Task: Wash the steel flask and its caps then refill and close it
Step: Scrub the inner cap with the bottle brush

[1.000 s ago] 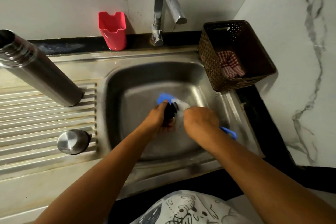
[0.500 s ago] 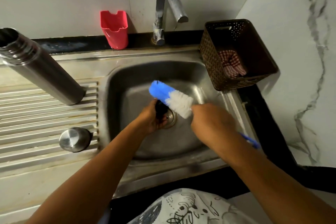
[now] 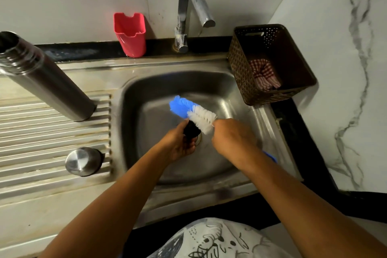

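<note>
Home kitchen — steel sink (image 3: 134, 176) with ribbed drainboard (image 3: 52, 132), tap (image 3: 189, 6), marble wall (image 3: 345, 69).

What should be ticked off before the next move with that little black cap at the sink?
1. Left hand grips black cap: ok.
2. Right hand holds brush: ok.
3. Brush touching the cap: cannot tell.
4. Cap held over the sink: ok.
5. Water running from tap for rinsing: not ok, none seen.
6. Flask standing and steel cap parked on drainboard: ok.
</note>
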`<act>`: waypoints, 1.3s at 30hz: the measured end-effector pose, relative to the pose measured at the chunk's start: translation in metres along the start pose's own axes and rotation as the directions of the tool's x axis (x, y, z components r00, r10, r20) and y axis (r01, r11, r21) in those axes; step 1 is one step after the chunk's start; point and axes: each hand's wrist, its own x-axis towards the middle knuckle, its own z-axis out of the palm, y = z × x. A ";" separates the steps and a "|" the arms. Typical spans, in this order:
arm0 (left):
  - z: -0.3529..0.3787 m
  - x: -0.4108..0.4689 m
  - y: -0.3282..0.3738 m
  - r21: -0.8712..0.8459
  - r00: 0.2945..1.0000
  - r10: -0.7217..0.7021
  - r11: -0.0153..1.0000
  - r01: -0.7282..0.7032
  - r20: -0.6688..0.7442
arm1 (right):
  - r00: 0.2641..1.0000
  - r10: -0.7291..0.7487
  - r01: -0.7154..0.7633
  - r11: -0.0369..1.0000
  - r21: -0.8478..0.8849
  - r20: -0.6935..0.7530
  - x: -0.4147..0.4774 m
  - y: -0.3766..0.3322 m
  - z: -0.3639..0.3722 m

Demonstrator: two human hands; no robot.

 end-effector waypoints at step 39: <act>-0.042 0.019 -0.006 0.209 0.874 0.425 0.901 -0.381 -0.235 | 0.995 0.057 -0.066 0.993 -0.100 -0.086 -0.018 0.009 -0.024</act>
